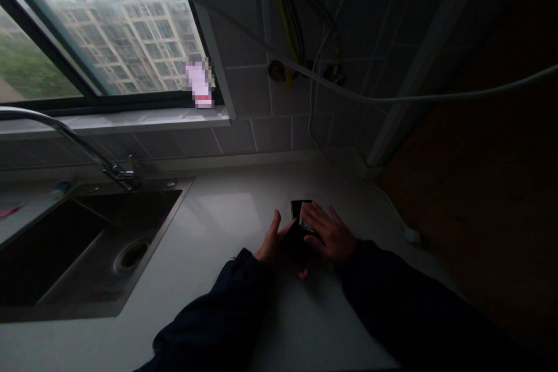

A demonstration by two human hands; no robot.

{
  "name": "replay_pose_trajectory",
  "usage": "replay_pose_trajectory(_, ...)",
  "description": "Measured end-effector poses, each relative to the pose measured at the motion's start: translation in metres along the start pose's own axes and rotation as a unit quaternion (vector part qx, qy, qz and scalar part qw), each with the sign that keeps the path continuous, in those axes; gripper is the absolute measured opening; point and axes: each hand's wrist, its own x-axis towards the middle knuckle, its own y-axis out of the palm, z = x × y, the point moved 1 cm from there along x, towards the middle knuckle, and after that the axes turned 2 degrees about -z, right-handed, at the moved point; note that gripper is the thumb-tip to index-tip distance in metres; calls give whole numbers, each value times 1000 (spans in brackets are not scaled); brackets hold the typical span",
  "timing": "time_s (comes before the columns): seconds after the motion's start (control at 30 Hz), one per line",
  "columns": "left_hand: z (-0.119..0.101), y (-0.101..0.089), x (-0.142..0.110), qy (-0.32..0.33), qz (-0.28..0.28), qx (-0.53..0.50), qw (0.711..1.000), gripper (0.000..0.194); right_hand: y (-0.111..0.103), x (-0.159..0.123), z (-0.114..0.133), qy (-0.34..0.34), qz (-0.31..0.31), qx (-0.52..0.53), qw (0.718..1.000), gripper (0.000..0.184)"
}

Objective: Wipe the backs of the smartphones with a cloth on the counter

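Note:
My left hand [275, 239] grips a dark, flat, phone-sized slab [297, 244] from its left side, thumb raised. A fingertip of that hand shows beneath the slab's near edge. Over the upper part of the slab lies my right hand [330, 233], pressing a small whitish wipe [306, 218] against it with its fingers. Behind both hands, a second black rectangular thing with a thin light border [299, 207] rests on the white countertop [226, 221], partly covered. Dim light hides the slab's details.
A steel sink [150, 209] with a curved faucet [78, 139] is at the left. A window with a ledge [165, 122] stands behind it. A pale cable [401, 99] crosses in front of the tiled wall, and a white plug [412, 235] lies at the right.

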Motion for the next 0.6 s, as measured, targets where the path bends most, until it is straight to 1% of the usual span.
replay_pose_trajectory(0.07,0,0,0,0,4,2,1000,87,3,-1,3,15,-13,-15,1000,66)
replay_pose_trajectory(0.13,0,-1,0,2,-20,-1,1000,89,4,-3,15,-2,-21,-10,1000,72)
replay_pose_trajectory(0.17,0,-2,0,1,-46,-3,999,91,5,-4,23,-25,-19,0,999,75)
replay_pose_trajectory(0.27,0,-4,0,-1,-147,-5,989,92,3,-8,45,-119,4,45,992,78)
replay_pose_trajectory(0.3,0,-5,0,2,-170,-5,985,92,3,-9,49,-144,11,56,988,78)
replay_pose_trajectory(0.33,0,-5,0,4,-180,-5,984,91,2,-9,50,-160,16,63,985,76)
replay_pose_trajectory(0.37,1,-4,0,6,-177,-7,984,92,1,-9,48,-162,18,63,985,74)
replay_pose_trajectory(0.4,1,-4,0,8,-162,-8,987,92,1,-8,43,-153,16,58,986,72)
replay_pose_trajectory(0.43,1,-3,0,7,-136,-6,991,93,0,-6,36,-135,13,50,990,69)
replay_pose_trajectory(0.53,0,2,0,3,-32,9,999,92,0,-2,12,-49,-4,16,999,62)
replay_pose_trajectory(0.57,0,3,-1,4,-4,14,1000,91,0,-1,6,-22,-10,8,1000,61)
replay_pose_trajectory(0.6,0,5,-1,3,11,17,1000,89,0,0,4,-3,-15,3,1000,60)
